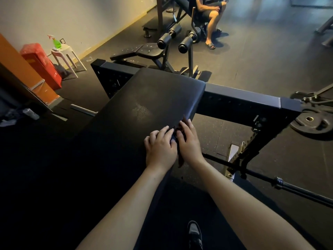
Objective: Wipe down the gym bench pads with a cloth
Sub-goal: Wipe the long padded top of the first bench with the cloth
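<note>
Both hands sit side by side at the right edge of the bench pad [144, 98], forearms reaching in from the near side. Left hand [160, 148] lies palm down on the pad top, fingers loosely spread and almost straight, tips touching the cloth [180, 159]. Right hand [189, 143] lies over the cloth at the pad's edge, fingers slightly bent, thumb tucked in toward the left hand; cannot tell if it pinches the cloth or only presses it.

Cloth is dark reddish-brown and thin. One end peeks out past the right fingertips; the other hangs down between the wrists over the pad side. Most of it is hidden under the hands.

Pad: black, grainy vinyl, long rectangle with rounded corners, and a dull worn patch near the middle. Black metal frame bar [243, 103] with rows of holes crosses behind it. Black round weight plate [313, 123] lies on the floor at right, and a dark barbell [297, 190] lies near right. Dark speckled rubber floor [261, 60]. Far left: white plastic stool [66, 51] with a green spray bottle [57, 43] on it, and a red box [43, 64] beside it.
</note>
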